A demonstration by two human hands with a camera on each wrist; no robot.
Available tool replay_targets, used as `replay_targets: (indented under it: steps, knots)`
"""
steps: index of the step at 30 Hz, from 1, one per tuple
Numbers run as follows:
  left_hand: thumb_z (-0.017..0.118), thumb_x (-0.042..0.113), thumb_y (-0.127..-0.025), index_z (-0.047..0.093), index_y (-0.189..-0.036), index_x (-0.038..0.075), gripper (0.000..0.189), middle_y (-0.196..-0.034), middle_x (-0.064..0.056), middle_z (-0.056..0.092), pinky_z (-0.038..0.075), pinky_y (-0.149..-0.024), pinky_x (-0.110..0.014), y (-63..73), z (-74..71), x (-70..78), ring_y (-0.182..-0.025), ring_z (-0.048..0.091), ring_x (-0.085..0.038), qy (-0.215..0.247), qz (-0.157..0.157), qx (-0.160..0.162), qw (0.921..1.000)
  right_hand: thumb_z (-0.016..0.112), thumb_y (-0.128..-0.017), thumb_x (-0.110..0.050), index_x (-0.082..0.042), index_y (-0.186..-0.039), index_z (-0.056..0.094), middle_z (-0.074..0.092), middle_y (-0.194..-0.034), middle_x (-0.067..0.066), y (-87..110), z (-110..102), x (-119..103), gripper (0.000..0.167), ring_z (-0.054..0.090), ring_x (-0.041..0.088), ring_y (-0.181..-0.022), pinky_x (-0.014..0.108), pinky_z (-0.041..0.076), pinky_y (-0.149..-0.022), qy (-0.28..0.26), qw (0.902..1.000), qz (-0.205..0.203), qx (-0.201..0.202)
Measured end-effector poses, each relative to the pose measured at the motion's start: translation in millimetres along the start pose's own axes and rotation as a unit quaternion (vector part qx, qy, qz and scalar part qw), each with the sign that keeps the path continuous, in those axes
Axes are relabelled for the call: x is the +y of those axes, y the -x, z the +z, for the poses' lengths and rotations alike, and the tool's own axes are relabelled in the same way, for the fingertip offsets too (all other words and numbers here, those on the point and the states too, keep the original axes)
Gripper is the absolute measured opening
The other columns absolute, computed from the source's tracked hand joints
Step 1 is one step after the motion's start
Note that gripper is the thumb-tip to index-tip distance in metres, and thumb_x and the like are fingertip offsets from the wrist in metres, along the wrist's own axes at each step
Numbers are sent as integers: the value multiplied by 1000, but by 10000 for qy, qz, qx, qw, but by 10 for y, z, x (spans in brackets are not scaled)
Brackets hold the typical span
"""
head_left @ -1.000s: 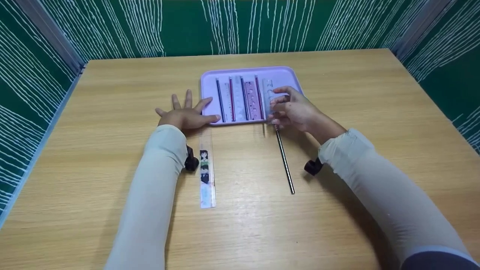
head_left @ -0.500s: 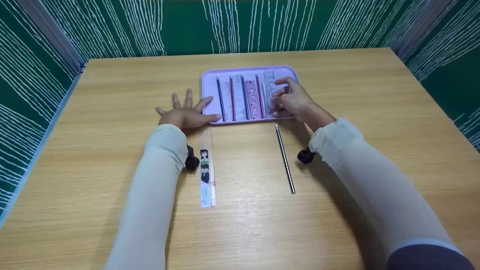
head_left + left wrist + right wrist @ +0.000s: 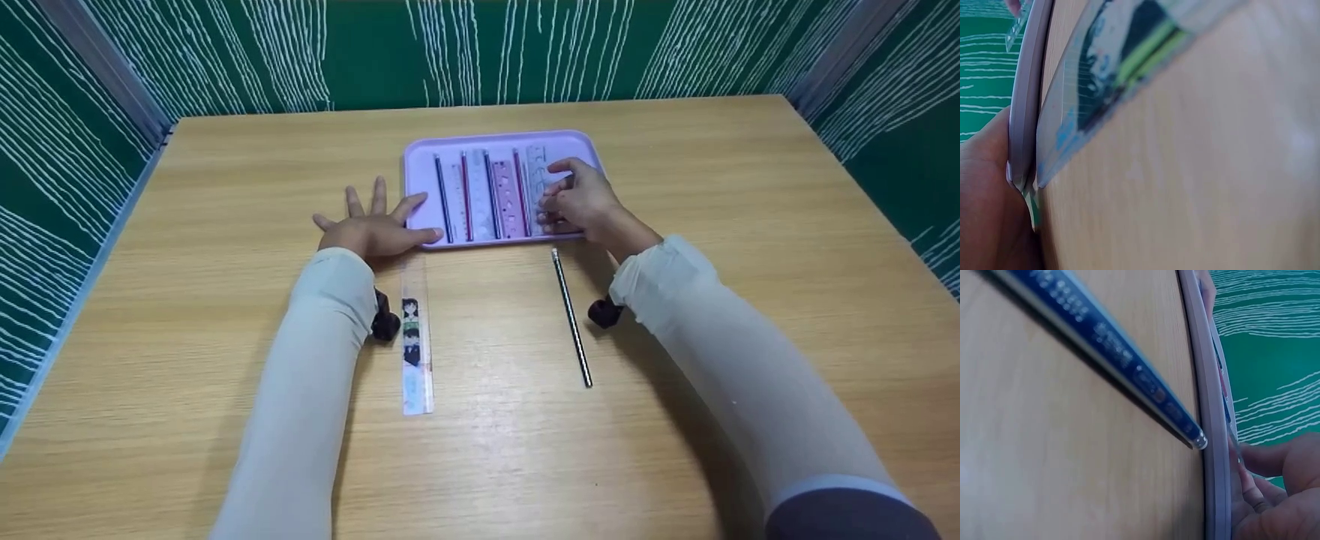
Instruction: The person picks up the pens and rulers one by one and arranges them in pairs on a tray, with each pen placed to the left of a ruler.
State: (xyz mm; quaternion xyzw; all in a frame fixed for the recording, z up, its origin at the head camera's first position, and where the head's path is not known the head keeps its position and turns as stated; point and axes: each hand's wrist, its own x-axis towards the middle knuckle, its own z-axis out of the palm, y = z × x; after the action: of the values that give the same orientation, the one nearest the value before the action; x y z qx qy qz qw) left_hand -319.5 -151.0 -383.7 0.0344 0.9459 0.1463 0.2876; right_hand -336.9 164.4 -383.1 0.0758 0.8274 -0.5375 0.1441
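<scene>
A lilac tray [image 3: 495, 137] holds dark and red pencils and several rulers laid side by side. At its right part my right hand [image 3: 589, 202] pinches a clear ruler [image 3: 537, 166] by its edge, close over the tray floor; the right wrist view shows the thumb [image 3: 1266, 458] and fingers at that edge. My left hand [image 3: 375, 229] lies with fingers spread at the tray's left near corner, thumb and forefinger on the rim. A pink ruler [image 3: 508, 199] lies between a dark pencil [image 3: 491, 193] and a red pencil [image 3: 520, 191].
On the wooden table [image 3: 495, 465], a clear ruler with printed figures [image 3: 411, 337] lies beside my left wrist. A dark pencil [image 3: 571, 319] lies near the tray's front edge, left of my right wrist. Green walls with white streaks [image 3: 367, 52] stand behind the table.
My right hand has carried the clear ruler farther in over the tray and lowered it, then shifted it slightly left beside the red pencil. My left hand has stayed in place.
</scene>
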Motion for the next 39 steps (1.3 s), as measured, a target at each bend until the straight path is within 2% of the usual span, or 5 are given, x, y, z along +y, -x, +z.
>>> replay_targets:
  steps: [5,14,22,39]
  knots:
    - [38,94,-80,-7,-154,62,93,-165,1,-37,-23,-99,-86,2,4,11,-147,-39,-45,-3,-6,-26,10000,62,-99,0,-20,-154,39,53,-110,2,14,25,-2,63,62,22,-103,32,62,-88,634,9978,-86,142]
    - [37,94,-80,-8,-155,61,93,-165,0,-37,-22,-100,-87,-9,-6,16,-147,-39,-45,-24,6,-14,10000,65,-99,-5,-19,-156,38,55,-114,4,42,26,-24,65,62,22,-104,27,61,-84,1161,9931,-64,132]
    - [37,93,-81,-8,-155,60,93,-166,-1,-36,-23,-99,-87,-16,-6,10,-146,-39,-46,-40,53,-1,10000,65,-100,-10,-12,-155,41,56,-113,5,17,58,-38,61,59,20,-99,25,55,-75,1906,9809,-272,278]
    - [36,94,-81,-7,-155,60,92,-166,-2,-35,-23,-97,-88,-21,0,-4,-146,-39,-47,-31,57,18,10000,65,-100,-12,-11,-149,46,58,-120,10,43,117,-93,53,60,23,-105,29,56,-83,2131,9758,-47,481]
